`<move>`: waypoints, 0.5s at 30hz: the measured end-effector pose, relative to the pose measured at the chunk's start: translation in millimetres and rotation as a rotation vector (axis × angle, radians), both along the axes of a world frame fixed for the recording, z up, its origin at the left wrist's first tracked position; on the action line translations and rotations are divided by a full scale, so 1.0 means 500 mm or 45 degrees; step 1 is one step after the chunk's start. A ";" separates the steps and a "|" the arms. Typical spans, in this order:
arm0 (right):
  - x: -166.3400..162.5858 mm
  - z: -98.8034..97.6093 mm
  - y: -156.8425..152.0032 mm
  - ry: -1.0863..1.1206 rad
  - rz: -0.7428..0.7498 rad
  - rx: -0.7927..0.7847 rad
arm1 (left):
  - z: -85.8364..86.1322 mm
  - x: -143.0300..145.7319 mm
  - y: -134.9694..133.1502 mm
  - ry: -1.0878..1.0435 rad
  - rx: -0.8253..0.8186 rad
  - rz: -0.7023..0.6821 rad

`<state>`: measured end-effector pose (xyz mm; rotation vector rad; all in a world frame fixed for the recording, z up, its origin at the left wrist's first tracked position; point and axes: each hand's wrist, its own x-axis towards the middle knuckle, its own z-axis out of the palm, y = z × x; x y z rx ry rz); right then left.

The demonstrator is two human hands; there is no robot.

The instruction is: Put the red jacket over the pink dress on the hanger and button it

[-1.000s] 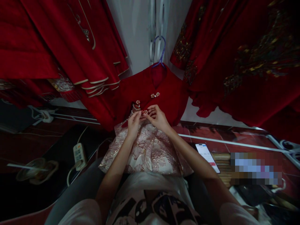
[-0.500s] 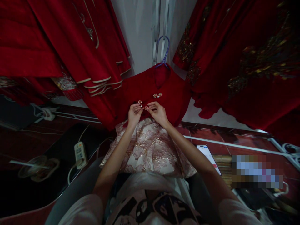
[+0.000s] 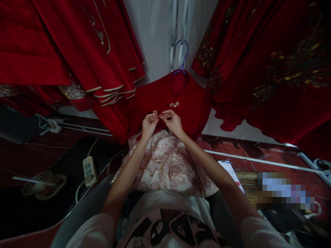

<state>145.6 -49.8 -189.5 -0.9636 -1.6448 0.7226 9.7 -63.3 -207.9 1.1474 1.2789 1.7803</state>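
Note:
A small red dress hangs from a blue hanger in front of me, its pale gold-patterned skirt spread over my lap. Both hands meet at a pearl clasp on the dress's chest. My left hand pinches the clasp's left half. From the right, my right hand pinches the other half, fingers curled. A second pearl clasp sits fastened higher up near the collar.
Red embroidered garments hang at left and right. A phone with a lit screen lies on the red floor at right. A white power strip and a plastic cup with a straw lie at left.
Both hands have moved up the dress front from a lower clasp to the one above it, and now pinch its two halves together.

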 end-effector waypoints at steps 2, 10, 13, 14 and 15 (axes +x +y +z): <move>0.000 0.000 0.001 -0.003 0.008 0.000 | 0.000 0.000 0.001 0.021 0.019 -0.010; -0.003 -0.002 0.007 -0.014 -0.007 0.047 | 0.000 -0.002 0.006 0.121 0.063 -0.024; -0.010 0.002 0.007 -0.006 -0.027 0.084 | -0.002 -0.009 0.005 0.220 0.104 0.009; -0.013 0.003 0.007 -0.006 -0.033 0.087 | -0.002 -0.012 0.004 0.260 0.108 0.016; -0.015 0.005 0.006 -0.010 -0.039 0.088 | -0.001 -0.015 0.002 0.304 0.109 0.024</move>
